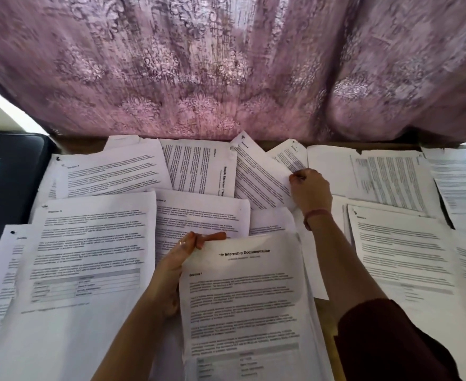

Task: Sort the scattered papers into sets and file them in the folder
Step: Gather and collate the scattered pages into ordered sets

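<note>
While the left hand (183,253) pinches the internship stack (243,298), the right hand (310,189) pinches a slanted sheet (259,177) lying leftward.

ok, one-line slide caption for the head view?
Left hand holds internship set; right hand pinches a tilted sheet.

White printed papers (94,251) lie flat and overlapping across my table (278,144), turned at all angles, several with a torn staple corner. At six o'clock, a sheaf (243,306) headed "Internship Documentation" sits raised, its top edge curling. At twelve o'clock, one slanted sheet (259,177) lies partly over its neighbours. At nine o'clock, a black folder (9,171) lies at the table's edge.
</note>
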The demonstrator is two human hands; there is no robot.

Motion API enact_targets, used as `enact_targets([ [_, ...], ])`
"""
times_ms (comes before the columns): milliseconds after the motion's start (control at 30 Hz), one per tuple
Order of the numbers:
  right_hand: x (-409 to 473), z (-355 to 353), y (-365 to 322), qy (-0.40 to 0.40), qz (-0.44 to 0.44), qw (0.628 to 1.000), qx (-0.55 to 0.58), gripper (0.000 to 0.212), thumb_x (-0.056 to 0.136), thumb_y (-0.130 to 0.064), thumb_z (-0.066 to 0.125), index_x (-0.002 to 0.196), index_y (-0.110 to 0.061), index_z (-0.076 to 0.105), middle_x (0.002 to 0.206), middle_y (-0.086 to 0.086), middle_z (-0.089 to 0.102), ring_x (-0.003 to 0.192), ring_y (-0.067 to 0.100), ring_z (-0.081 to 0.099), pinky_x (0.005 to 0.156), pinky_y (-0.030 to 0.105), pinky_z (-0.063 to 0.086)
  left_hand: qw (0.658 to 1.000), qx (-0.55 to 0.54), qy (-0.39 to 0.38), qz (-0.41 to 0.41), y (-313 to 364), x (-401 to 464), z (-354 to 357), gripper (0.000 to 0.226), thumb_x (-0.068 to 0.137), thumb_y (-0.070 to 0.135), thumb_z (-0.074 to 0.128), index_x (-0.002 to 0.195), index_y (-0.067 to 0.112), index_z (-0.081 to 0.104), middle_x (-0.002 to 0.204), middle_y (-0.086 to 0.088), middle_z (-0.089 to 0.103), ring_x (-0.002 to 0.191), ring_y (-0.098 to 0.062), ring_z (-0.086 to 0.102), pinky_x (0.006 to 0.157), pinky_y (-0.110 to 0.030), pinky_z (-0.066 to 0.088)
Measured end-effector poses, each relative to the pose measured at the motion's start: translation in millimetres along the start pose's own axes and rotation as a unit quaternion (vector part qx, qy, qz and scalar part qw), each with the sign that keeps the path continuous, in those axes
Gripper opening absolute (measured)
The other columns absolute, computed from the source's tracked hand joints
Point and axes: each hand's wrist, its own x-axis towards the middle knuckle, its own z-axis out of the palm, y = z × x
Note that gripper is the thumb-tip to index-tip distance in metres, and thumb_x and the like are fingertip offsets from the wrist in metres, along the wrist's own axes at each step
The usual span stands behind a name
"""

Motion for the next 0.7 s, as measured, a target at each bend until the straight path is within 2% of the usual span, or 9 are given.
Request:
enact_targets([
  [100, 1.3, 2.1, -1.3, 0.006, -0.001, 1.000, -0.012, 0.031, 0.097, -0.031, 0.048, 0.118, -0.014, 0.062, 0.120, 0.010, 0.066, 0.108, 0.033, 0.060, 0.099, 0.049, 0.046, 1.000, 0.005, 0.013, -0.004, -0.2, 1.3, -2.2, 0.032, 0.094, 0.043, 0.057, 0.102, 0.017, 0.074, 0.133, -0.018, 0.059, 0.122, -0.038, 0.057, 0.091, -0.047, 0.053],
  [333, -0.5, 2.9, -1.4, 0.011, -0.011, 1.000, -0.022, 0.031, 0.097, -0.032, 0.048, 0.118, -0.013, 0.062, 0.120, 0.010, 0.066, 0.108, 0.032, 0.061, 0.099, 0.048, 0.046, 1.000, -0.013, 0.000, -0.007, -0.6, 3.6, -1.4, 0.032, 0.094, 0.045, 0.054, 0.078, 0.021, 0.068, 0.135, -0.016, 0.058, 0.124, -0.035, 0.056, 0.089, -0.042, 0.054],
  [500, -3.7, 0.8, -1.4, 0.002, -0.019, 1.000, -0.016, 0.031, 0.096, -0.031, 0.051, 0.118, -0.013, 0.062, 0.118, 0.010, 0.066, 0.106, 0.031, 0.061, 0.097, 0.048, 0.047, 0.999, -0.047, -0.023, -0.005, -1.4, 4.5, -3.6, 0.036, 0.092, 0.048, 0.055, 0.071, 0.018, 0.058, 0.132, -0.017, 0.060, 0.125, -0.035, 0.055, 0.089, -0.039, 0.053],
  [700, -4.2, 3.7, 3.8, -0.007, -0.022, 1.000, 0.008, 0.028, 0.096, -0.028, 0.053, 0.118, -0.012, 0.061, 0.119, 0.011, 0.065, 0.108, 0.032, 0.060, 0.098, 0.047, 0.046, 0.998, -0.060, -0.025, -0.008, -4.2, 6.7, -9.4, 0.040, 0.096, 0.045, 0.045, 0.069, 0.018, 0.055, 0.124, -0.015, 0.065, 0.122, -0.036, 0.057, 0.086, -0.040, 0.055],
])
